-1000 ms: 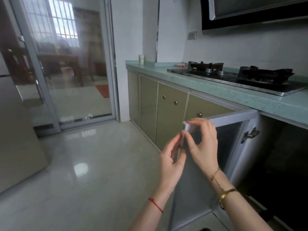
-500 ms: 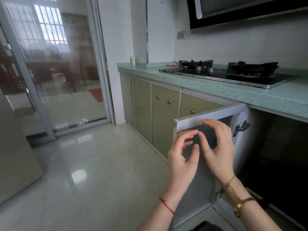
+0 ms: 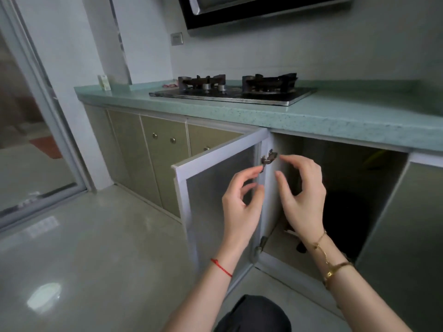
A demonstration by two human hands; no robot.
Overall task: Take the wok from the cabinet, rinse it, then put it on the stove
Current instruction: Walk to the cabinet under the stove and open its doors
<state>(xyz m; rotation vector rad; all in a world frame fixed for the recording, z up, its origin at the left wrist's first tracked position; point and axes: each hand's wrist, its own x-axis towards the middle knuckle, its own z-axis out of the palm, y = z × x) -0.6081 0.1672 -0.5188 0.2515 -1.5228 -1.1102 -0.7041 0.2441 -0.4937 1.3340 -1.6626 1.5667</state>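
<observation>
The cabinet [image 3: 340, 178] under the counter stands open, its inside dark, and I cannot make out a wok in it. Its left door [image 3: 215, 188] is swung out toward me, and a second door [image 3: 402, 231] is open at the right. My left hand [image 3: 242, 207] hovers in front of the left door with fingers curled and apart, holding nothing. My right hand [image 3: 302, 195] is raised before the dark opening, fingers spread, also empty. A black two-burner gas stove [image 3: 230, 92] sits on the green countertop [image 3: 335, 116] above.
Shut cabinet doors [image 3: 153, 159] run along to the left. A range hood [image 3: 263, 8] hangs above the stove. A small white carton [image 3: 104, 82] stands at the counter's far left end. A glass sliding door [image 3: 28, 140] is at left. My dark knee [image 3: 254, 315] is at bottom.
Both hands have let go of the left door's edge and moved right toward the opening. My view has shifted right and down, showing the cabinet's inside and the second open door.
</observation>
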